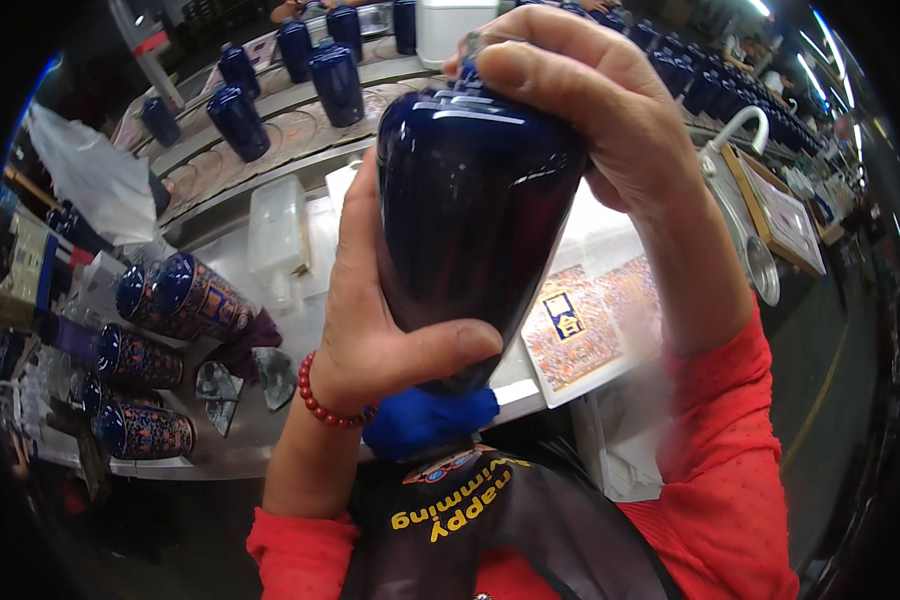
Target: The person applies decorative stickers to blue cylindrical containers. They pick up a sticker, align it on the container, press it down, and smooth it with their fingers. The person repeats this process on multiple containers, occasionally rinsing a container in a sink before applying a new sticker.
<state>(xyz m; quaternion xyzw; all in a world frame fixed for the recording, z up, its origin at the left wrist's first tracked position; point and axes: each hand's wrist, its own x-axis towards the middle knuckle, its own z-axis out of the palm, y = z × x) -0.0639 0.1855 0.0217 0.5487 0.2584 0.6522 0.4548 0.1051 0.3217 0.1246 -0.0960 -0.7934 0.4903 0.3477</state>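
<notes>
A glossy dark blue bottle (480,210) is held up close in front of me, its narrow neck at the top. My left hand (380,320) wraps the lower body, with the thumb across the near side. A red bead bracelet circles that wrist. Fingers and thumb of my right hand (610,110) close around the bottle's neck and shoulder. Just below the bottle, against my dark apron, is a bunched blue cloth (430,418). Printed floral sheets (570,340) with a dark blue label panel lie on the bench beneath my right forearm. The bottle's far side is hidden.
Several patterned bottles (145,360) lie on the metal bench at left, beside dark scraps (218,390) and a clear plastic container (278,225). Plain blue bottles (336,85) stand along a conveyor at the back. A curved white tap-like pipe (745,120) and wooden-framed tray (780,215) are at right.
</notes>
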